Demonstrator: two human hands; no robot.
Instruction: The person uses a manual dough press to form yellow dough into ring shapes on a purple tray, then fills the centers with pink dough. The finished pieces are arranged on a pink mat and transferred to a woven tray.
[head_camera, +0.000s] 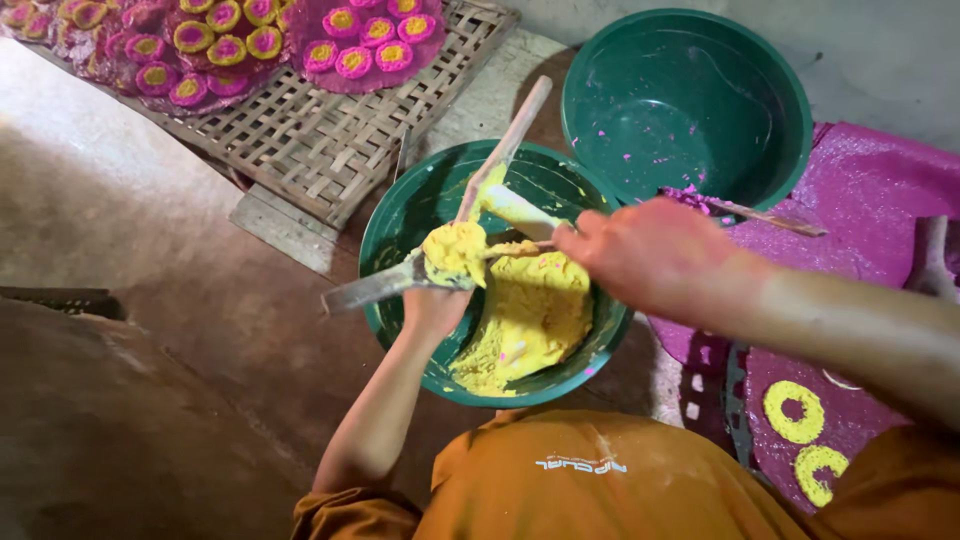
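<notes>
Gripping a metal ladle (385, 285), left hand (435, 305); right hand (650, 255) fingers clasp a stick (515, 248) scraping yellow dough (455, 250).

Glossy green plastic basin (400, 215) holds grainy yellow paste (525, 315); woven bamboo tray (320, 140) looks matt, rough.

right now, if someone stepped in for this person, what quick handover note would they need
Left hand: holds a flat blade loaded with a lump of yellow paste, over the front green bowl.
Right hand: grips a thin stick touching that lump.
Front bowl holds more paste; a wooden stick leans in it. The rear green bowl is nearly empty.
Done: pink and yellow rings on the woven tray; two yellow rings on the pink sheet.
Left: paste in the bowl, unshaped.
</notes>
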